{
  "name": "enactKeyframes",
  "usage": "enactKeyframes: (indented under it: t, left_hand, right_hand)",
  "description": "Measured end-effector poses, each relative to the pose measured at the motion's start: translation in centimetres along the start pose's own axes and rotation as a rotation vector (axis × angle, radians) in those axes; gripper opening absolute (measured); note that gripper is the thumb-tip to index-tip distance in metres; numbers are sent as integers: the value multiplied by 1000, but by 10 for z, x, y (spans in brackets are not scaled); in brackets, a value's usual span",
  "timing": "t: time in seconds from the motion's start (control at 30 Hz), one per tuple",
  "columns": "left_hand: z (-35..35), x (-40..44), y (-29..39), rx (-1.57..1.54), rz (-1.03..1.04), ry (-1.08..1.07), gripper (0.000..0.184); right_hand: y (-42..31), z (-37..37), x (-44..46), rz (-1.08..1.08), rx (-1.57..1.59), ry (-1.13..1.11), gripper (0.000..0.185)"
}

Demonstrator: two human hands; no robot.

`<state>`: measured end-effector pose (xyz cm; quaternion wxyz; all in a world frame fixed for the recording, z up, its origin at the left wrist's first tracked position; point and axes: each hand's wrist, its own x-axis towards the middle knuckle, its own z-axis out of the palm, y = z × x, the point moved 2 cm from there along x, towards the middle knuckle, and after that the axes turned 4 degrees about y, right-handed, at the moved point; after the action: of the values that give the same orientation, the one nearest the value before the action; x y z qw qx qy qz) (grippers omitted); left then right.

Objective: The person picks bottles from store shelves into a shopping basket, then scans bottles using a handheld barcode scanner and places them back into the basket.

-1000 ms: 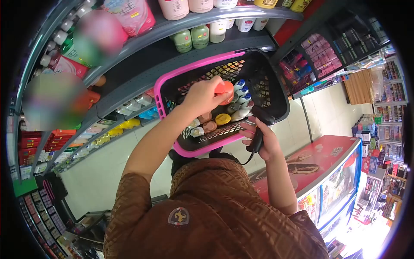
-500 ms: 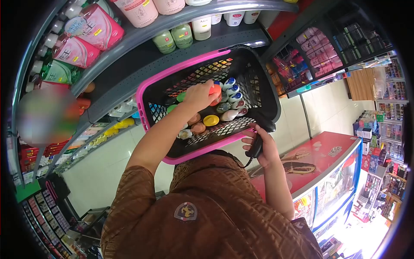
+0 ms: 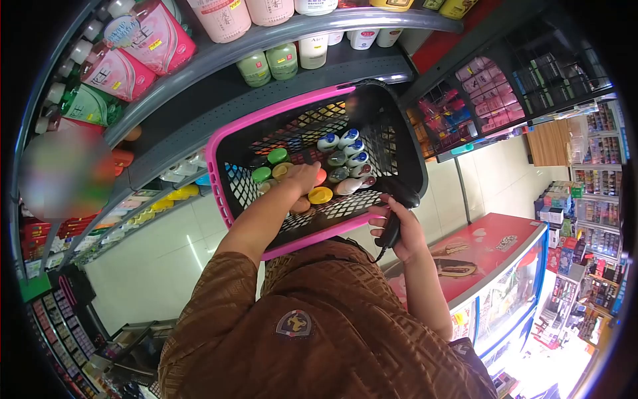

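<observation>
My left hand (image 3: 303,178) reaches down into a black shopping basket (image 3: 279,108) with a pink rim. Its fingers are closed at a bottle with an orange-red cap (image 3: 321,176); the fingertips are partly hidden. Around it stand bottles with a yellow cap (image 3: 320,195), a green cap (image 3: 278,156) and several white pump bottles with blue tops (image 3: 350,137). In my right hand (image 3: 409,233), beside the basket's near right rim, is a black corded handheld scanner (image 3: 392,231), with fingers wrapped round its handle.
A dark shelf (image 3: 193,113) stands in front, with green bottles (image 3: 282,61) and pink refill pouches (image 3: 159,40). A red-topped freezer (image 3: 478,243) is at the right. More shelves (image 3: 598,173) line the far right. Pale floor tiles (image 3: 166,266) show below.
My left hand has moved left and lower in the basket, bringing the orange-red cap down among the other bottles. My right hand still holds the scanner.
</observation>
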<state>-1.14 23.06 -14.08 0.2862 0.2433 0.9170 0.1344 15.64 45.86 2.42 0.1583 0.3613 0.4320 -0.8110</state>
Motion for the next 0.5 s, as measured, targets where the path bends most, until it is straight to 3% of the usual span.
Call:
enactKeyframes:
  t: [0.17, 0.4, 0.5]
  left_hand:
    - [41, 19, -16, 33, -57, -61, 33]
    - [34, 13, -17, 13, -53, -81, 28]
    - [22, 2, -20, -31, -5, 22, 41]
  right_hand:
    - [-2, -2, -6, -9, -21, 40, 43]
    - [4, 6, -5, -13, -40, 9, 42]
    - [14, 17, 1, 35, -40, -17, 42]
